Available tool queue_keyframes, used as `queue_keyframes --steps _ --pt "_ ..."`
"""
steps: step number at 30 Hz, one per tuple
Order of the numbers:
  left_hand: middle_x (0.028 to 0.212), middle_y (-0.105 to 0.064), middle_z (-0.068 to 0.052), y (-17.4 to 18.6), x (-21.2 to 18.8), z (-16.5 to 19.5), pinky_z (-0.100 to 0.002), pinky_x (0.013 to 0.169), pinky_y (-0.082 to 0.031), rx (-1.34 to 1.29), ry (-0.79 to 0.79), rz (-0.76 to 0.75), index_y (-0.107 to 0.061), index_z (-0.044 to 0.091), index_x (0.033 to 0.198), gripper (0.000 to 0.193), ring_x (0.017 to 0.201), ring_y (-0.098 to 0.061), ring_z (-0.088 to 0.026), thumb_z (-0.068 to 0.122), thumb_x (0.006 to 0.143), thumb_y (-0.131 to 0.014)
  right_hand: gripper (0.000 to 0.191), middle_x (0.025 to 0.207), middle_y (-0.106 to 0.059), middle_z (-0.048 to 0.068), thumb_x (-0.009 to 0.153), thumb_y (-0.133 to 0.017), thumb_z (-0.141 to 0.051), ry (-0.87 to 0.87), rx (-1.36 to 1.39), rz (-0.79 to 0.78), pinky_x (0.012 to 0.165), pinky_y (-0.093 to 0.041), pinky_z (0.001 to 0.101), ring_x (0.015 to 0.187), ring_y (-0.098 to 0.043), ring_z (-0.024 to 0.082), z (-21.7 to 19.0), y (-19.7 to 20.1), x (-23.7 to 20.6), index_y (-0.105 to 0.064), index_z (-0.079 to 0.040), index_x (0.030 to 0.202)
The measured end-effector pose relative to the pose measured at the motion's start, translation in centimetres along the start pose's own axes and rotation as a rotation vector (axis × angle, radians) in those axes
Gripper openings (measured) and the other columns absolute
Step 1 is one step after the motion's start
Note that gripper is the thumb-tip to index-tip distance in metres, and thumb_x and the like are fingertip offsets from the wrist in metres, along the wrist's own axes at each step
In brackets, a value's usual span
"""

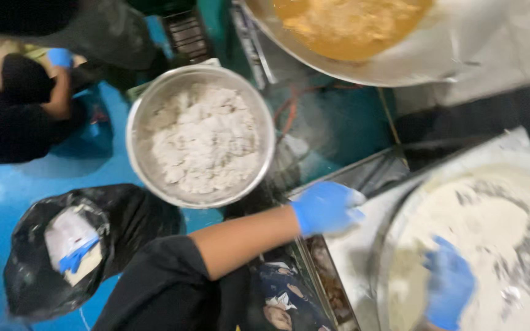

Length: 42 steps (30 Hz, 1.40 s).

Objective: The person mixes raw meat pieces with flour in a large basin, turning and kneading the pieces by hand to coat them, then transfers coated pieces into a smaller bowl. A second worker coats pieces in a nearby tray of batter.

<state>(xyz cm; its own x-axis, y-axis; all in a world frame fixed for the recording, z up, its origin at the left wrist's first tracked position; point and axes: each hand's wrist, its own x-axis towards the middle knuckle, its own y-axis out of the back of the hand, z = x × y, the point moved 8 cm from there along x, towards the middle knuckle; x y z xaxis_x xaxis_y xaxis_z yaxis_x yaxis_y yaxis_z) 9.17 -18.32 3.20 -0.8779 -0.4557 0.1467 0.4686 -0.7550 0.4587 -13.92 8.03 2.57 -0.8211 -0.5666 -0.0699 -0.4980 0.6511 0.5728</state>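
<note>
Head view: left hand rests loosely spread on the flour pan's rim; right hand, grip unclear, digs into soft, powdery flour that likely spills; steadying by the rim looks safest

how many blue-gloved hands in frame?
3. Left hand rests on the white-dusted surface beside the flour pan. Right hand is in that pan's flour. A third, another person's gloved hand, is top left. Others may be hidden.
</note>
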Motion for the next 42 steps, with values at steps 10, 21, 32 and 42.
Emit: queue_keyframes --steps 10,21,32,42 --pt "0.101 -0.074 -0.019 -36.0 9.4 9.7 -0.049 0.082 -0.057 0.33 -0.325 -0.669 -0.075 0.011 0.1 0.033 0.095 -0.071 -0.037 0.037 0.086 -0.062 0.049 0.112 -0.071 0.02 0.095 -0.069 -0.028 -0.18 -0.751 -0.295 0.079 -0.051 0.0376 0.092 -0.067 0.028 21.8 12.8 -5.6 -0.063 -0.005 0.137" --pt "0.123 -0.063 -0.031 -43.9 11.0 4.9 -0.049 0.095 -0.052 0.433 -0.008 -0.553 -0.058 0.002 0.13 0.054 0.113 -0.064 -0.043 0.032 0.087 -0.068 0.071 0.121 -0.068 0.027 0.079 -0.081 -0.039 -0.308 -0.512 -0.004 0.092 -0.052 0.0465 0.108 -0.066 0.041 23.7 17.2 -10.2 -0.06 -0.005 0.139" --pt "0.12 -0.068 -0.02 -43.3 11.8 3.7 -0.049 0.088 -0.053 0.655 -0.445 -0.721 -0.069 0.008 0.116 0.052 0.105 -0.065 -0.039 0.023 0.068 -0.081 0.065 0.109 -0.072 0.024 0.068 -0.086 -0.044 -0.412 -0.321 0.029 0.089 -0.054 0.0454 0.102 -0.07 0.041 28.0 18.1 -11.8 -0.071 -0.001 0.116" --pt "0.112 -0.075 -0.014 -42.2 14.5 0.3 -0.048 0.096 -0.05 0.495 -0.212 -0.483 -0.074 0.011 0.105 0.031 0.107 -0.065 -0.038 0.034 0.088 -0.061 0.038 0.098 -0.073 0.022 0.078 -0.079 -0.032 -0.327 -0.251 -0.088 0.084 -0.054 0.048 0.095 -0.069 0.04 26.7 11.4 -13.7 -0.075 -0.006 0.105"
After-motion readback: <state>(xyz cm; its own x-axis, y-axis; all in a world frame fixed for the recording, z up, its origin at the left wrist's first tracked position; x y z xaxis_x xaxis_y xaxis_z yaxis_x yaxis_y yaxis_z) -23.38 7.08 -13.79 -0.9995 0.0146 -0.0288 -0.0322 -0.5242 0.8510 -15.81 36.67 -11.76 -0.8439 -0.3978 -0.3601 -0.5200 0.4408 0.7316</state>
